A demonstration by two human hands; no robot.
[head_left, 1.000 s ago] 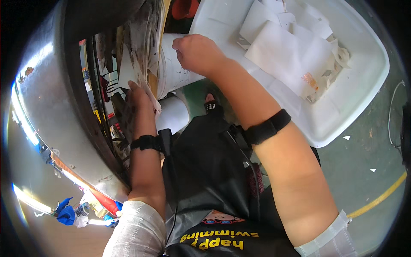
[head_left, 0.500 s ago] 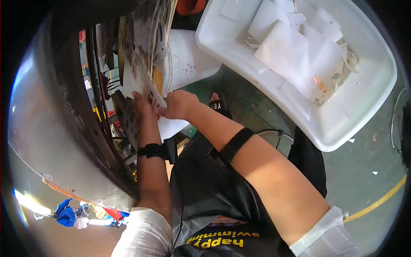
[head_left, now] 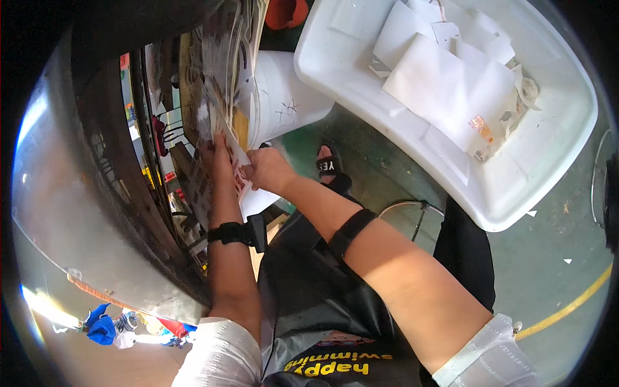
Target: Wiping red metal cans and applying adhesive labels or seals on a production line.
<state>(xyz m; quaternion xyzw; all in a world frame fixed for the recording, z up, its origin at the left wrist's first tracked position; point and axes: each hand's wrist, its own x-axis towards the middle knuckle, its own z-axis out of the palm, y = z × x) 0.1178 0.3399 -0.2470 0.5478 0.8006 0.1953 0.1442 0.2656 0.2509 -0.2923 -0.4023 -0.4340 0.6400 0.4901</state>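
A thin white sheet with reddish printed patterns (head_left: 240, 175) stands on edge between my hands, beside a dark machine frame. My right hand (head_left: 267, 169) is closed on the sheet's near edge, thumb and fingers pinched together. On the sheet's left side is my left hand (head_left: 218, 158), its fingers stretched out and apart against the surface. Shadow and the sheet partly hide those fingers. Below the hands a plain white paper (head_left: 260, 200) shows. More thin sheets (head_left: 240, 45) stand upright just beyond.
A large white plastic tub (head_left: 412, 138) with crumpled white paper (head_left: 432, 84) fills the far right. Behind the sheets lies a white bucket (head_left: 290, 97); a red container (head_left: 285, 14) sits farther back. The curved metal machine body (head_left: 77, 219) borders the left. A metal ring base (head_left: 412, 205) stands on the floor.
My right hand has moved slightly nearer to me, still on the sheet's edge. My left hand has shifted a little, and more of the reddish print shows between them.
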